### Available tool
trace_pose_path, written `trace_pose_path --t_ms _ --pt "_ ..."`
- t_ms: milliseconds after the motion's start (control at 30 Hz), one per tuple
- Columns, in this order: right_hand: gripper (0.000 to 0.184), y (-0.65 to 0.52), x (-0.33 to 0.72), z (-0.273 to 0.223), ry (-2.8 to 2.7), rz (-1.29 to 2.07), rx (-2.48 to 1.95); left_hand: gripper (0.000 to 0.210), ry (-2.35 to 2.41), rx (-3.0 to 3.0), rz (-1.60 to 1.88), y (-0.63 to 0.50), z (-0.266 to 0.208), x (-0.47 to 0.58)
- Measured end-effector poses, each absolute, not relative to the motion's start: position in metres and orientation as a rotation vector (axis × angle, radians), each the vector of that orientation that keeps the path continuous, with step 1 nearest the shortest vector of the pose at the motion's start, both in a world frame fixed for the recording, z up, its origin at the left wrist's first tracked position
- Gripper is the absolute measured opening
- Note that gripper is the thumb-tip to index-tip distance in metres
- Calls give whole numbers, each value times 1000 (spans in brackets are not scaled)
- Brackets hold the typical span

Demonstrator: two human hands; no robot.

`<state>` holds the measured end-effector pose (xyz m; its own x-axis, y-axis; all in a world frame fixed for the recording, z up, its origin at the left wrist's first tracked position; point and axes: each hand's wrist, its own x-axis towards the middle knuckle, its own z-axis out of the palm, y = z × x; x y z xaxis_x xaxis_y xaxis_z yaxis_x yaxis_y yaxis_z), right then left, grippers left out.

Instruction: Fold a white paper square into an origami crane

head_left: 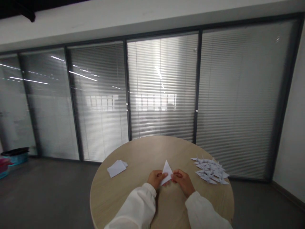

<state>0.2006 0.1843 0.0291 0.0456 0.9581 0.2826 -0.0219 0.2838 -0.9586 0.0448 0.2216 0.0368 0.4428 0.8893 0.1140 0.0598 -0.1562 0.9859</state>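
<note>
The fingers of the left hand (157, 178) and of the right hand (183, 180) were pinched closed on the sides of a pointed, folded white paper (166, 168), over the round bench (157, 148), and partly covered it. Leftward lay loose paper sheets (117, 168); rightward, a pile of paper cranes (209, 170). Behind the bench stood a glass partition (162, 79) with blinds.

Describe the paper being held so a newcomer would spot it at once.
On the round table, find the left hand and right hand. Between them is a white folded paper, its tip pointing toward the glass wall. Unlike the flat sheets to its left and spiky paper pile to its right, it is held.
</note>
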Motion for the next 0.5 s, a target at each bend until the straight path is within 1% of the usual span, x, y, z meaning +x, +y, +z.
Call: trace_pose_path --t_ms 200,400,500 --pt "30 184 203 28 -1291 972 -998 52 881 1487 922 220 36 46" --pt "26 183 202 27 -1329 989 -1001 47 995 1555 1102 224 39 45" --pt "26 183 201 27 -1352 993 -1004 47 974 1521 1124 226 38 45"
